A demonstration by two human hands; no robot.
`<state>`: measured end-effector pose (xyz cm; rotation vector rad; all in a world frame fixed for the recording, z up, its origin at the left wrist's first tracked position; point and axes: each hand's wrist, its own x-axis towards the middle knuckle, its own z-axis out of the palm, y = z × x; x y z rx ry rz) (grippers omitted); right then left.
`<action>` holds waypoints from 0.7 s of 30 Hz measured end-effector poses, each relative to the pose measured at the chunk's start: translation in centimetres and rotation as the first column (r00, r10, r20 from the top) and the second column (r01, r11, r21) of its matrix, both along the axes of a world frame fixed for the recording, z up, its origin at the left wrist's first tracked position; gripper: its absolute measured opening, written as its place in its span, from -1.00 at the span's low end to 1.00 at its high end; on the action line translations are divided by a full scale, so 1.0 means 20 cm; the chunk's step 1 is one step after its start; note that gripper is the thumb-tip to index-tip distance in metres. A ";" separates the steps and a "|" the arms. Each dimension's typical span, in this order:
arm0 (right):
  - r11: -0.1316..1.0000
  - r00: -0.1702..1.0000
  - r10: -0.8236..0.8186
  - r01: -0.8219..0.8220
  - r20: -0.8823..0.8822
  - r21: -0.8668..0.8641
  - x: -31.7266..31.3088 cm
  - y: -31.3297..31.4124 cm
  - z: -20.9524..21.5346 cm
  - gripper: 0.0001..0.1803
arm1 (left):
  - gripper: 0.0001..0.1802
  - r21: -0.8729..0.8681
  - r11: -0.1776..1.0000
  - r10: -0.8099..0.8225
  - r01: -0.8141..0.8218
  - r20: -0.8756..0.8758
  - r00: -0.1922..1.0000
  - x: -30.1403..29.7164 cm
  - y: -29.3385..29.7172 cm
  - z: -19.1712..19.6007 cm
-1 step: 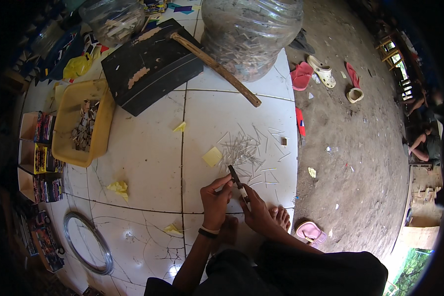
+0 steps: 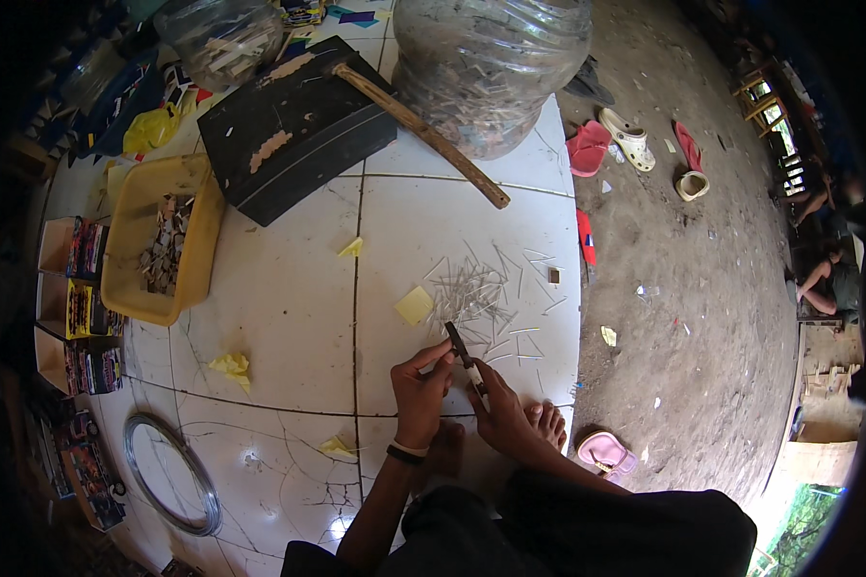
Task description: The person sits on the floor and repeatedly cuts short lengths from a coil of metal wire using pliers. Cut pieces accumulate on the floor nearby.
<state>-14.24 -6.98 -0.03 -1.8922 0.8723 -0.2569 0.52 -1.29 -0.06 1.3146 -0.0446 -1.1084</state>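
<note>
My right hand (image 2: 502,412) is closed around a dark, narrow tool (image 2: 456,338) with a pale band near my fingers. I cannot make out its exact kind. The tool points up and to the left. Beside it, my left hand (image 2: 420,392) has its fingers pinched together close to the tool's shaft; whatever they hold is too small to name. Just beyond both hands lies a loose heap of thin, short, clear-looking sticks (image 2: 471,293) on the white tiles. A yellow paper square (image 2: 414,306) touches the heap's left side, and a tiny brown box (image 2: 554,276) sits to its right.
A wooden-handled hammer (image 2: 423,130) rests across a black box (image 2: 289,125). Behind stands a large clear plastic container (image 2: 491,87). To the left are a yellow tub (image 2: 120,250) of small scraps and a wire coil (image 2: 135,462). The tiled edge drops right toward sandals (image 2: 606,452).
</note>
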 end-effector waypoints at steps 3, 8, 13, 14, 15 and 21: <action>0.999 1.000 -0.014 0.015 0.021 -0.042 0.02 -0.02 -0.01 -0.37 | -0.71 -0.050 0.999 0.014 -0.014 0.004 1.000 0.01 -0.02 -0.01; 0.992 0.984 -0.097 0.108 -0.151 0.065 0.03 0.00 0.00 -0.52 | -0.74 -0.046 0.999 0.003 -0.003 -0.003 1.000 0.00 -0.03 -0.02; 0.994 0.942 -0.113 0.108 -0.317 -0.034 0.04 -0.01 -0.01 -0.60 | -0.75 -0.045 0.999 -0.002 0.003 0.013 1.000 -0.01 -0.04 -0.01; 0.993 0.940 -0.118 0.119 -0.319 -0.018 0.03 -0.02 -0.01 -0.61 | -0.75 -0.040 0.999 -0.008 0.008 0.018 1.000 -0.01 -0.05 -0.01; 0.992 0.940 -0.119 0.122 -0.320 -0.012 0.04 -0.02 -0.01 -0.61 | -0.75 -0.036 0.999 -0.010 0.011 0.020 1.000 -0.01 -0.05 -0.01; 0.981 0.941 -0.127 0.165 -0.313 0.100 0.05 -0.04 0.01 -0.64 | -0.74 0.016 1.000 -0.012 0.012 0.023 1.000 0.00 -0.05 0.00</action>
